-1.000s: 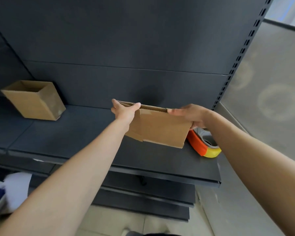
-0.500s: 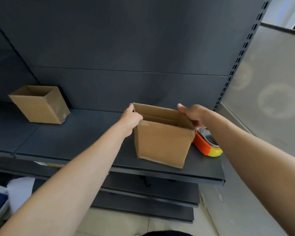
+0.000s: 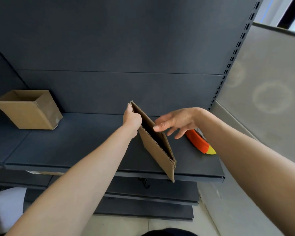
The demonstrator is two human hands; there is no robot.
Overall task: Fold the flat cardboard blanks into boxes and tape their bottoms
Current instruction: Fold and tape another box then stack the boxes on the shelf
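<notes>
While my left hand (image 3: pixel 132 117) holds it, the blank (image 3: pixel 157 147) hangs edge-on over the shelf (image 3: pixel 75 143), nearly collapsed, only a dark slit open along its top edge.

Item, left hand: grips the blank's far top corner; how it curls behind the board is hidden from me.
Item, right hand (image 3: pixel 177 121): holds nothing, fingers (image 3: pixel 174 131) spread and loose, thumb just beside the blank's top edge; I cannot tell whether it touches.
Item, blank: near bottom corner juts past the shelf's front lip, unsupported.
Item, tape gun (image 3: pixel 198 143): orange and yellow, on the shelf under my right wrist.
Item, box (image 3: pixel 27 109): folded, open top, far left on the shelf.

Risks, as I judge them: a one-corner hold lets the blank swing or slip off the front lip; pushing the slit open off-square could crease a panel instead of a score line; my right wrist could knock the tape gun aside.
</notes>
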